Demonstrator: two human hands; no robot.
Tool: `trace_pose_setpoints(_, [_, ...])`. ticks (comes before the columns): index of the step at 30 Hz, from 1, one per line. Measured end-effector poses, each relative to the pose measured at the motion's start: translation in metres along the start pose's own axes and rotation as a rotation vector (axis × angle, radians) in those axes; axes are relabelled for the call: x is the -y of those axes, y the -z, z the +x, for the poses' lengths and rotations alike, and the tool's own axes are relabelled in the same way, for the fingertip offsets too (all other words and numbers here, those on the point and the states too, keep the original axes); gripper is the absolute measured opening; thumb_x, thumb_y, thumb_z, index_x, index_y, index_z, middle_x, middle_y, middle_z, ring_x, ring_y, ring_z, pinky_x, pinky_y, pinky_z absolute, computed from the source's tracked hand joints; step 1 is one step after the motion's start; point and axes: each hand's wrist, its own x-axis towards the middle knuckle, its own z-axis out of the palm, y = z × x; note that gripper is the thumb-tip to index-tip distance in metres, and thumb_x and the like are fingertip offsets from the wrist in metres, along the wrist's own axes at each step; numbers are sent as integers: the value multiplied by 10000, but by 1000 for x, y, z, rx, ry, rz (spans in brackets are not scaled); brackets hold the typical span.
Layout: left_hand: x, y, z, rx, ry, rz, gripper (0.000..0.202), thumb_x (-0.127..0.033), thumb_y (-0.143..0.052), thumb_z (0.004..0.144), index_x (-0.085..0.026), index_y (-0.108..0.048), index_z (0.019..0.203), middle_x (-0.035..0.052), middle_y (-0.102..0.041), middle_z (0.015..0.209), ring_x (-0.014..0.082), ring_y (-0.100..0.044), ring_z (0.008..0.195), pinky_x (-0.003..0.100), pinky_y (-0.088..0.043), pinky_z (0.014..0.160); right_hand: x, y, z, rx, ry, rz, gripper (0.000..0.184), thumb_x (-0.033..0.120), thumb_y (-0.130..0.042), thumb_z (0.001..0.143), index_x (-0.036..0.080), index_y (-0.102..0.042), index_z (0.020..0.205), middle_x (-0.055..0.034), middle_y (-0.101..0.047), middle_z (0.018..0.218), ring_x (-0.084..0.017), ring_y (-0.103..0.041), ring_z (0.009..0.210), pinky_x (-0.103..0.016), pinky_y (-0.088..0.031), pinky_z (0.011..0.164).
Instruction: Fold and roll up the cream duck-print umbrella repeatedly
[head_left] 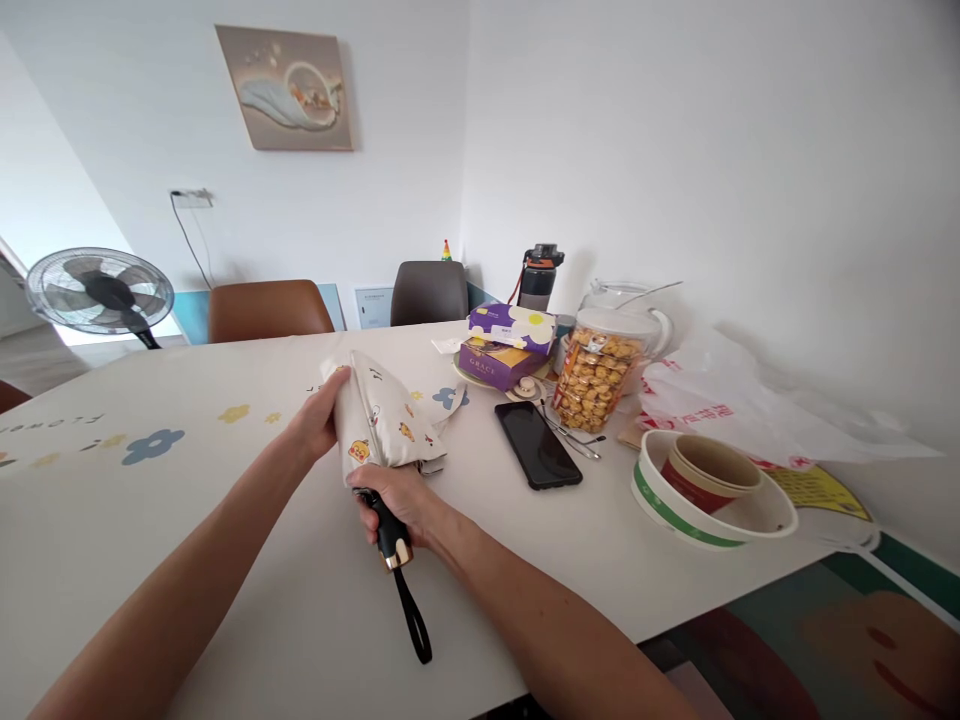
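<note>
A folded cream umbrella (382, 415) with small cartoon prints lies just above the white table (187, 480). My right hand (401, 500) is closed round its black handle (391, 535), from which a black wrist strap (415, 620) hangs toward me. My left hand (319, 415) wraps the left side of the folded canopy near its far end. Both forearms reach in from the bottom of the view.
A black phone (537, 444) lies right of the umbrella. Beyond it are purple boxes (506, 345), a jar of snacks (596, 375), a dark bottle (540, 275), a glass jug, stacked paper bowls (709, 485) and a plastic bag (735, 400). Chairs and a fan (97, 292) stand behind the table.
</note>
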Motion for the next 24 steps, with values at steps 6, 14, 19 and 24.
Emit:
trace_pose_setpoints(6, [19,-22,-13,41,163,92,474,-368,-735,604,-102,-604,973,138,-676,854,245,-649,747,339,-554,681,5,-1,2,-191,13,13,108,206,-532,671,166,-451,612,50,-436,398,-83,-402,290,-221,-392,293])
trace_pose_setpoints(14, [23,-25,-18,24,289,11,386,-293,-702,643,-104,-598,962,114,-678,752,246,-655,681,356,-559,649,-3,6,10,-157,84,66,138,224,-589,666,153,-484,720,31,-491,554,-96,-468,346,-252,-441,301])
trace_pose_setpoints(19, [27,-22,-11,-2,240,32,369,-290,-705,618,-108,-592,918,103,-660,680,236,-643,592,352,-554,573,-5,9,12,-75,82,90,221,288,-609,687,138,-514,820,5,-534,646,-103,-508,373,-273,-473,333])
trace_pose_setpoints(24, [27,-21,-8,-119,107,83,441,-269,-750,545,-110,-585,922,87,-645,655,234,-629,544,373,-546,533,-6,11,12,-37,90,95,240,307,-624,684,135,-533,824,-10,-549,734,-100,-535,403,-279,-500,367])
